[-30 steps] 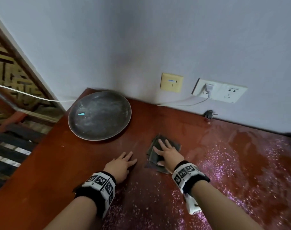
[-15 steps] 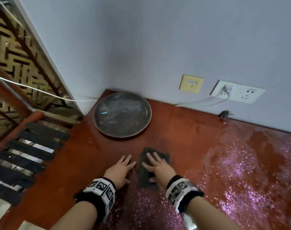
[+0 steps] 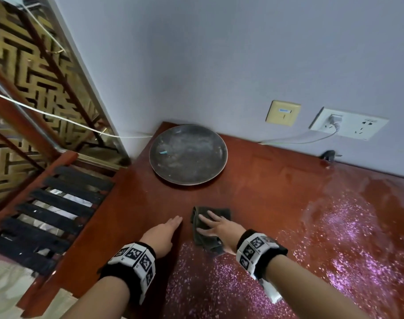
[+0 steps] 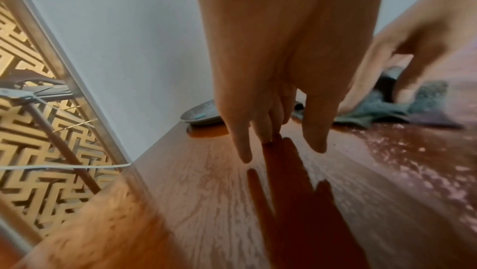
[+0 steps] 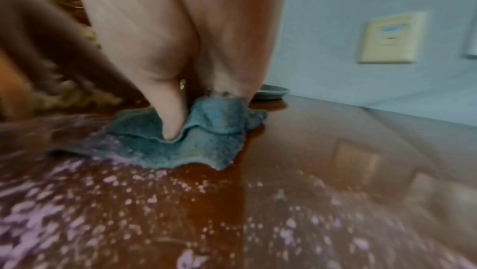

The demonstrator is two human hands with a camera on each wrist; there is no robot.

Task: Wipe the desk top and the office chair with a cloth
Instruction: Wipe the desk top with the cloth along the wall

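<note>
A dark grey-green cloth (image 3: pixel 205 229) (image 5: pixel 196 142) (image 4: pixel 382 110) lies on the reddish-brown desk top (image 3: pixel 265 192) (image 4: pixel 206 202) (image 5: pixel 322 161). My right hand (image 3: pixel 216 229) (image 5: pixel 180 69) presses flat on the cloth with straight, spread fingers. My left hand (image 3: pixel 164 233) (image 4: pixel 271 89) rests flat on the bare desk just left of the cloth, fingers straight and together. Pale purple specks (image 3: pixel 219 284) (image 5: pixel 103 202) cover the near and right part of the desk. No office chair is in view.
A round dark metal plate (image 3: pixel 188 154) (image 4: pixel 201 114) sits at the desk's far left corner by the wall. A wall switch (image 3: pixel 282 112) and a socket with a white plug and cord (image 3: pixel 348 123) are behind. Left of the desk edge is a slatted wooden frame (image 3: pixel 53 215).
My right hand has slid the cloth leftward and nearer, toward the left hand. The head view has shifted left, showing more of the slatted frame.
</note>
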